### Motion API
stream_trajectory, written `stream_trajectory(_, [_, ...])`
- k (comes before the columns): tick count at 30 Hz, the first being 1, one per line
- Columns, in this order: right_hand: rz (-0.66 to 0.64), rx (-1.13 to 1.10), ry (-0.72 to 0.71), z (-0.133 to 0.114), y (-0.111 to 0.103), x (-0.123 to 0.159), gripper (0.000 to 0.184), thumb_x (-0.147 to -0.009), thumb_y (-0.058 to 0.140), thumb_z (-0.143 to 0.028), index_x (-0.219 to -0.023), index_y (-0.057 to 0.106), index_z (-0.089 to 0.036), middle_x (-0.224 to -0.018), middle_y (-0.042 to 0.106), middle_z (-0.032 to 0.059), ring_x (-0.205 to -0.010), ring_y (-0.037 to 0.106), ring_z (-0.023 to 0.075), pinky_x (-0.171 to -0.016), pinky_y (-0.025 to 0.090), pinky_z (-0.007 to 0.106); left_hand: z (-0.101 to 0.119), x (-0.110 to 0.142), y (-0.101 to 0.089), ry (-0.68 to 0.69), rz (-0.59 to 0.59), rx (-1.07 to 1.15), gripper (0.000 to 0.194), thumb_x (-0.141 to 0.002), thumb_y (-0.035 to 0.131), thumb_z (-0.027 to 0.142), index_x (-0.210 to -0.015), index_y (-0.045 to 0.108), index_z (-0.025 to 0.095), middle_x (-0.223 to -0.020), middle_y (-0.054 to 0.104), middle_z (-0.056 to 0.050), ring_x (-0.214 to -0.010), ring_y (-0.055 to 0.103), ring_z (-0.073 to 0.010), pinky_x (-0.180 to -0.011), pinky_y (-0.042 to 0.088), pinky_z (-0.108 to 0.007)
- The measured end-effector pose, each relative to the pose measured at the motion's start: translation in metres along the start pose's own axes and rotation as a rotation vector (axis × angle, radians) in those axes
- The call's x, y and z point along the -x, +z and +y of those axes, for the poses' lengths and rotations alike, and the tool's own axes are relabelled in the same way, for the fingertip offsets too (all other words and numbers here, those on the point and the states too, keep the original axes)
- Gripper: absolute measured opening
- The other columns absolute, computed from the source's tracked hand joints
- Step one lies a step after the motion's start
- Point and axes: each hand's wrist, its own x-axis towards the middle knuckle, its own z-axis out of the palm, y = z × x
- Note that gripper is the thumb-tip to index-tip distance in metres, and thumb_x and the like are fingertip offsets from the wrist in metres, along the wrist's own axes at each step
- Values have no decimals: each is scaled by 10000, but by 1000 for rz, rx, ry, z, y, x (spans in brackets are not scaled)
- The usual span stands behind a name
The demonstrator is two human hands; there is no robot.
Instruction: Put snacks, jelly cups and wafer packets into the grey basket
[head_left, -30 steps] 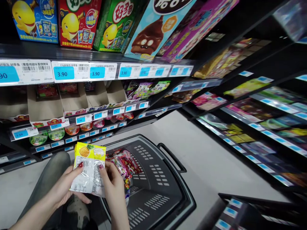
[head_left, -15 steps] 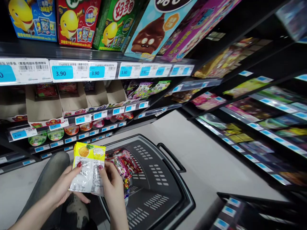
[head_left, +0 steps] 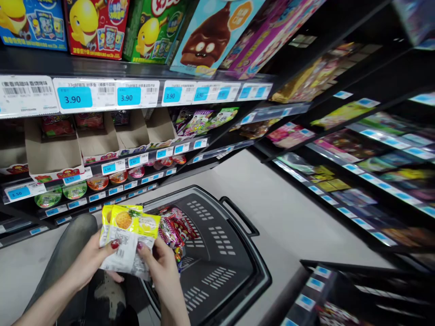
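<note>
Two yellow-and-white snack packets [head_left: 127,240] with a pineapple picture are held up together, overlapping, just left of the shopping basket. My left hand [head_left: 98,253] grips their left side, thumb on the front and fingers behind. My right hand [head_left: 163,260] pinches the right side, its thumb also on the printed front; its other fingers are partly hidden. Under and beyond my right hand stands a dark grey shopping basket [head_left: 234,271]. Red and pink candy packets [head_left: 176,226] lie in its far left part, with a small colourful packet [head_left: 179,256] nearer my wrist.
Ahead is a shelf with snack boxes [head_left: 97,29] and price labels [head_left: 84,96]. Lower down are open cardboard trays [head_left: 54,154] and round cups [head_left: 74,190]. More shelves of bagged snacks [head_left: 329,183] run along the right. My knee [head_left: 81,231] is beside the basket.
The packets have fanned apart, so a second one shows behind the first at the left. My right hand has shifted slightly right and down. The view has moved a little.
</note>
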Motion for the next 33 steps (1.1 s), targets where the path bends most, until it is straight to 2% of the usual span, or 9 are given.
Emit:
stream_trajectory(5, [409,58,25,31,-73,17,408,-639,676,-503,-876,642,-173,-882,694,92,-822,636,249,-731,518,351,1,-5,-13,-19,89,-19,492,-697,691,333,-1104,554,94,-993,679,-150,-741,656,-256,-466,584,-338])
stream_trajectory(9, [544,310,93,82,-115,39,427,-599,681,-515,-845,632,-170,-838,680,87,-822,629,262,-711,511,355,2,-7,-28,-43,229,-31,430,-698,684,282,-1068,566,97,-946,689,-133,-724,651,-254,-460,580,-357])
stream_trajectory(14, [609,503,202,146,-89,43,395,-675,572,-533,-840,611,-176,-784,683,100,-728,642,280,-638,487,365,-8,-8,-37,-63,322,-36,451,-662,701,257,-1062,566,96,-895,696,-126,-747,656,-280,-444,571,-353])
stream_trajectory(17, [535,619,234,161,-70,34,312,-718,510,-510,-750,596,-212,-619,655,76,-607,625,273,-534,443,343,-12,-6,-35,-73,298,-27,443,-661,704,270,-1046,570,97,-894,696,-124,-728,655,-270,-449,576,-362])
stream_trajectory(22, [451,896,451,136,-75,30,287,-707,519,-508,-624,553,-235,-471,580,66,-465,568,249,-464,368,324,-10,-2,-30,-92,271,7,455,-690,683,280,-1082,554,89,-916,693,-133,-730,660,-269,-479,586,-379])
stream_trajectory(25, [510,959,371,98,-74,32,321,-744,483,-526,-710,578,-221,-635,643,120,-571,599,271,-519,402,355,-11,-1,-27,-104,239,33,482,-707,670,307,-1112,542,80,-944,690,-148,-740,668,-283,-485,588,-382])
stream_trajectory(27, [463,783,185,72,-60,32,326,-761,487,-506,-841,588,-207,-820,668,131,-734,624,275,-642,452,375,-13,0,-25,-107,205,43,494,-716,663,328,-1122,538,76,-960,686,-158,-744,671,-294,-482,589,-386])
stream_trajectory(29, [286,489,61,51,-40,30,336,-789,482,-480,-942,570,-193,-899,663,107,-835,621,242,-751,471,355,-17,1,-21,-109,193,44,516,-722,657,346,-1141,529,72,-977,679,-168,-741,672,-301,-471,587,-386])
stream_trajectory(33, [-17,92,12,36,-3,21,313,-828,482,-445,-974,568,-183,-947,658,75,-869,615,199,-783,485,301,-19,5,-11,-103,183,3,548,-736,637,360,-1171,508,54,-1084,632,-196,-782,657,-300,-426,581,-367])
